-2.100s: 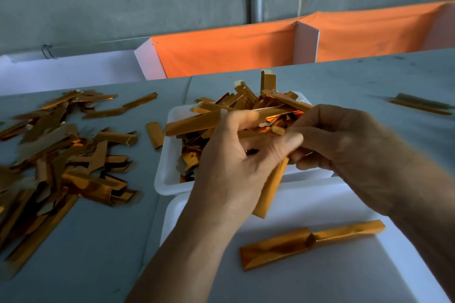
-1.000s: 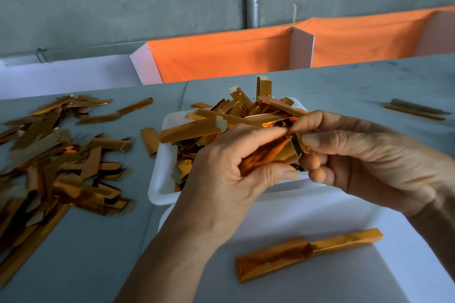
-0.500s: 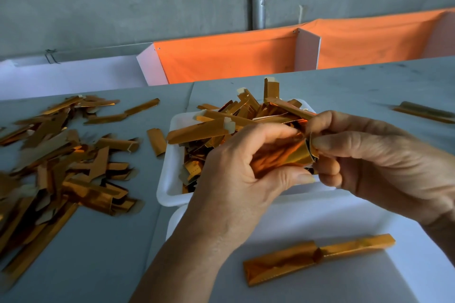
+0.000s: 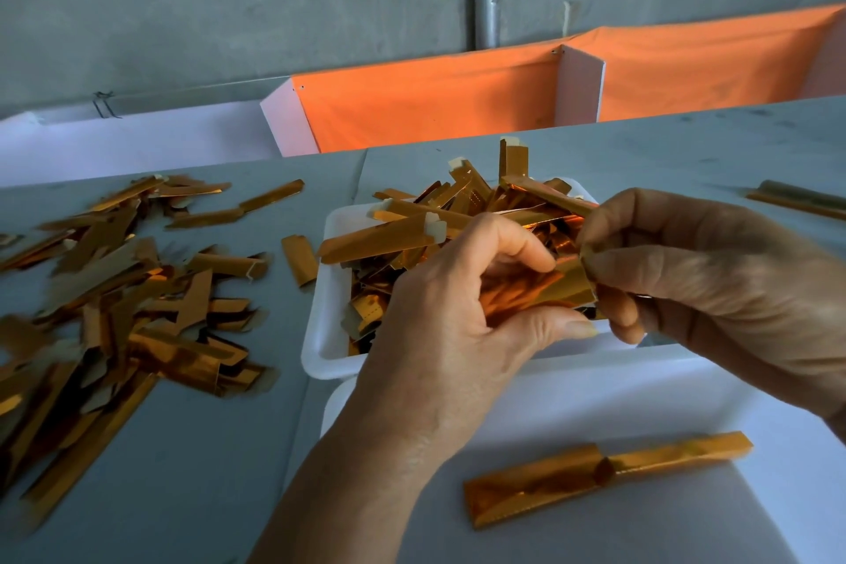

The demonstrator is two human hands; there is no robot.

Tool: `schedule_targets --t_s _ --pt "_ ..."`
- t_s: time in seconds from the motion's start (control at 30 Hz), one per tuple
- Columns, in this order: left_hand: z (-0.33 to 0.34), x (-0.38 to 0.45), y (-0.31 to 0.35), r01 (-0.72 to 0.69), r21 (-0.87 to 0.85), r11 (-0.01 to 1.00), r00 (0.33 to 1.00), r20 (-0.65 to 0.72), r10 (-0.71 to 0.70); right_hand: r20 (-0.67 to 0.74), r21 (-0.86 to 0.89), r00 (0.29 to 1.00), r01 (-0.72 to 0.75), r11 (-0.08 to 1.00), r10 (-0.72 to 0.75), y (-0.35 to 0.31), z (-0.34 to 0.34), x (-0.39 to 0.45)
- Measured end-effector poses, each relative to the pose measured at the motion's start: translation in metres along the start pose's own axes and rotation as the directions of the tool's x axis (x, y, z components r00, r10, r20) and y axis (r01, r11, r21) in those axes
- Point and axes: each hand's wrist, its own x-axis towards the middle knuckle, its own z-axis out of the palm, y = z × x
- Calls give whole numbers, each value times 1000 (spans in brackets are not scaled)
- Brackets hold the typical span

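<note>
While both hands (image 4: pixel 458 316) pinch foil strip (image 4: pixel 540 293), its left end hidden

shiny gold-orange foil strips (image 4: pixel 137 289), white tray (image 4: pixel 320 325), orange cloth (image 4: pixel 435 101), grey table (image 4: pixel 183 449)

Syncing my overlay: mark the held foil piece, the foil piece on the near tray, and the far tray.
Held foil piece (image 4: pixel 549 291): head view, shiny middle.
Foil piece on near tray (image 4: pixel 531 490): head view, wide left half.
Far tray (image 4: pixel 326 316): head view, left wall.
</note>
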Motion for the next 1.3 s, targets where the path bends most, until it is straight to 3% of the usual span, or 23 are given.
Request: schedule_targets --t_s 0.47,0.7,0.9,1.03,1.3 --pt "0 1 8 -192 394 899 978 6 206 -8 -185 999 -48 982 48 -5 3 0" --pt "1 1 5 -197 445 874 962 -82 259 -41 -167 999 14 986 -21 -4 6 1" --pt "4 2 4 -221 537 814 956 -47 290 -27 -321 1000 -12 947 4 -5 3 4" --pt "1 2 4 -239 534 811 956 -18 294 7 -280 1000 12 960 -10 -7 5 2" --pt "-3 2 4 -243 544 803 940 -72 334 -98 -288 988 90 954 -123 -2 15 1"
